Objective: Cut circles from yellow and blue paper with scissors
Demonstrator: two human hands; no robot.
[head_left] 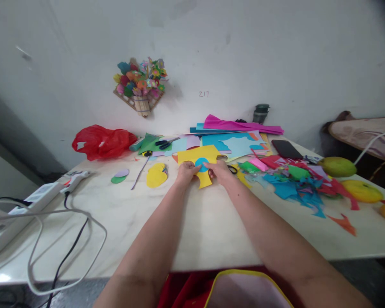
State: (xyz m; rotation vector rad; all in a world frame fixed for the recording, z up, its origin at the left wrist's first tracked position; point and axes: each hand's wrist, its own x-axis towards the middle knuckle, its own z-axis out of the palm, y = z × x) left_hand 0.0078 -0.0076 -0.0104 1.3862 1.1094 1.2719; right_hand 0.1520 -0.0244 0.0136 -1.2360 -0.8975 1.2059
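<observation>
Both my hands hold a yellow sheet of craft paper (198, 152) with curved cut-outs along its edges, a little above the table. A blue paper circle (201, 164) lies against the sheet, between my thumbs. My left hand (187, 172) pinches the sheet and the circle from the left. From the right, my right hand (218, 168) grips the sheet, its thumb on the circle. Beside my right hand, a dark scissor handle loop (232, 169) shows on the table. Yellow rounded paper cut-outs (157, 175) lie left of my left hand.
Paper scraps (295, 184) are heaped at right, near yellow-green fruit (337, 166) and a black phone-like slab (286, 149). Coloured sheets (211, 141) and dark-handled scissors (166, 143) lie at the back. A red plastic bag (102, 142) is back left; a power strip (35, 196) and cables occupy the left edge.
</observation>
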